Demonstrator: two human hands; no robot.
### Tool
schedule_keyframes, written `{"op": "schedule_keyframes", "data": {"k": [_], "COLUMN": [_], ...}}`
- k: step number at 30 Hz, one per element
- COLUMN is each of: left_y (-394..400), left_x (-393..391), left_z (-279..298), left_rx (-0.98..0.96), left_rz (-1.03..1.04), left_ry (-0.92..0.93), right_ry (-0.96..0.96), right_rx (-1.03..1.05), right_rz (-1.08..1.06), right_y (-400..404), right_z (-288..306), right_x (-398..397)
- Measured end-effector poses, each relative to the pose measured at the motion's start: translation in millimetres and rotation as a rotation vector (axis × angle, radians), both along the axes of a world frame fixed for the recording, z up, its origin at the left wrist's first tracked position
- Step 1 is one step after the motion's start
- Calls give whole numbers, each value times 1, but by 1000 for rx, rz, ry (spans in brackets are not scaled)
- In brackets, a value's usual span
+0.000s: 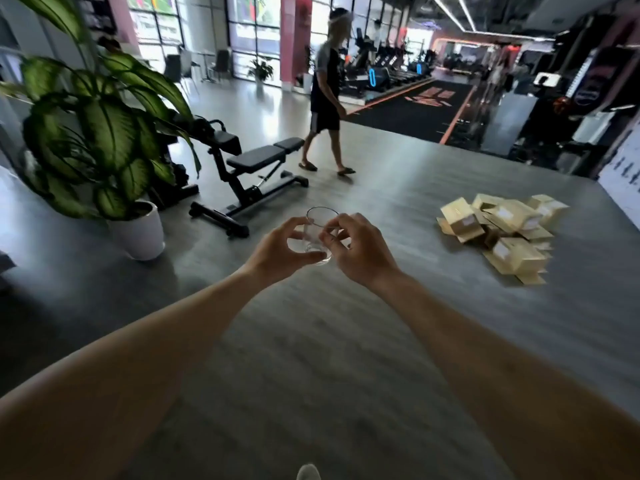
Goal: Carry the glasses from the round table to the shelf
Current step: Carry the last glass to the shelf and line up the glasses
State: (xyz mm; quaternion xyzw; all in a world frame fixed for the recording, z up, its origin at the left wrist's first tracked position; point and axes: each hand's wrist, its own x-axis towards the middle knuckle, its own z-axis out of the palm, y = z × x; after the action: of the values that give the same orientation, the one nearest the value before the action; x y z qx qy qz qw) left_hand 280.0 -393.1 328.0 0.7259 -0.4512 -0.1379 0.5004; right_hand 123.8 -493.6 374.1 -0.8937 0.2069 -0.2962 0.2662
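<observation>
Head view, both hands (322, 249) pinching clear glass (318, 235), bare floor (381, 306) ahead, boxes (505, 230) right

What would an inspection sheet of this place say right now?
Surface: grey floor; no table or shelf in view.
Job's things: one clear glass, held in the air, upright.
Clutter: pile of cardboard boxes on the floor.
Hands: left hand and right hand both hold the glass with curled fingers.
Cables: nothing seen.
Surroundings: potted plant, weight bench, a person walking, treadmills beyond.
</observation>
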Motion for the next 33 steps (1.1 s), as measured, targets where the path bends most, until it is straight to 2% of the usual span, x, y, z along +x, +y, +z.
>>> {"op": "schedule_keyframes", "data": {"k": [11, 16, 21, 25, 33], "left_y": [-42, -40, 2, 42, 113], "left_x": [196, 273, 354, 428, 584], "left_z": [31, 33, 35, 38, 47], "left_rx": [-42, -37, 8, 7, -4], "left_rz": [241, 361, 525, 630, 725], "left_ry": [-69, -66, -5, -28, -76], "right_ry": [-41, -61, -56, -46, -84], "right_rx": [1, 27, 48, 57, 55], "right_rz": [241, 350, 523, 641, 738], "right_y": [-81, -88, -65, -32, 31], "right_z": [25, 23, 22, 21, 35], "right_x": [236, 329, 436, 531, 698]}}
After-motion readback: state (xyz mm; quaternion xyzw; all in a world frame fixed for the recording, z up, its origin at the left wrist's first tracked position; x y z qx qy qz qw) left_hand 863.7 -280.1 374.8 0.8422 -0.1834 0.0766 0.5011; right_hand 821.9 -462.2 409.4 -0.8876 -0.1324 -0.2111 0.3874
